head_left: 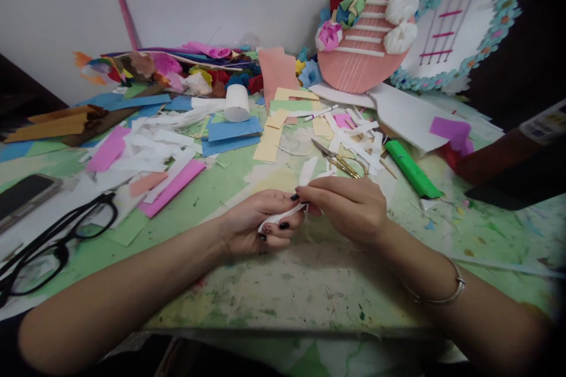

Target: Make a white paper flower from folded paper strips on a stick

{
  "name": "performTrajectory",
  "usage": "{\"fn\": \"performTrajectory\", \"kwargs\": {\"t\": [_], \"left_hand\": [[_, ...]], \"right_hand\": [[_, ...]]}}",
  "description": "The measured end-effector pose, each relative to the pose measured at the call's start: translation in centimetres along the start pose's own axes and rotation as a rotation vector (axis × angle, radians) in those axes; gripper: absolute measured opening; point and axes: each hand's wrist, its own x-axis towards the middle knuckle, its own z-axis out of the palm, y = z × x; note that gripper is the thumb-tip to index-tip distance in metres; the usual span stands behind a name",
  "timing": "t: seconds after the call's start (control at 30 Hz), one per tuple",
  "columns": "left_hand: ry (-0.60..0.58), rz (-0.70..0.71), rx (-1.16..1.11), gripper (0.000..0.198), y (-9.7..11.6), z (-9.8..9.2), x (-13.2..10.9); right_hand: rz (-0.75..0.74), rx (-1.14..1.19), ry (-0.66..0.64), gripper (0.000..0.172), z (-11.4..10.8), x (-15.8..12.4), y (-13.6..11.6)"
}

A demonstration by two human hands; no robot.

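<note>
My left hand (259, 224) and my right hand (349, 206) meet at the middle of a paint-stained green table (309, 288). Both pinch a white paper strip (305, 174), which bends between the fingers and sticks up towards the far side. The left fingers curl round its lower end; the right fingertips grip it just beside them. A silver bangle (442, 291) sits on my right wrist. Gold-handled scissors (340, 160) lie just beyond my right hand.
Black glasses (53, 241) and a phone (24, 194) lie at the left. Coloured paper scraps, a white paper roll (236, 103), a green marker (411, 169) and a pen (321, 113) clutter the far half. Paper guitar crafts (367, 41) lean on the wall.
</note>
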Motion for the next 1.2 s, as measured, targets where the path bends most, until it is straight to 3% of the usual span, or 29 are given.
{"fn": "performTrajectory", "kwargs": {"t": [0.33,0.4,0.5,0.57,0.73,0.83,0.97,1.1,1.2], "left_hand": [[0.095,0.043,0.088,0.014,-0.2,0.3,0.1],[0.155,0.06,0.175,0.014,-0.3,0.3,0.1],[0.26,0.116,0.376,0.017,-0.3,0.1,0.2],[0.329,0.157,0.525,0.018,-0.3,0.0,0.1],[0.423,0.175,1.111,0.031,0.1,0.6,0.0],[0.4,0.191,1.504,0.031,0.2,1.3,-0.2],[0.216,0.188,1.659,0.022,0.3,1.6,-0.5],[0.022,0.224,1.501,0.023,0.7,1.2,-1.0],[0.08,0.28,1.241,0.028,1.1,0.5,-1.0]], "right_hand": [[-0.054,-0.06,-0.038,0.02,-1.0,0.7,-0.2],[-0.051,-0.075,-0.111,0.021,-1.4,0.8,0.1],[-0.059,-0.081,-0.352,0.027,-2.5,1.3,0.5],[-0.059,-0.113,-0.445,0.031,-3.2,1.6,0.6],[-0.072,-0.167,-0.433,0.032,-3.6,1.9,0.1],[-0.06,-0.127,-0.384,0.029,-3.4,1.8,-0.1],[0.07,0.088,-0.308,0.022,-3.0,2.0,-0.1],[0.275,0.385,-0.307,0.015,-1.9,1.9,0.6],[0.523,0.569,-0.272,0.009,-0.8,1.4,1.3]]}}
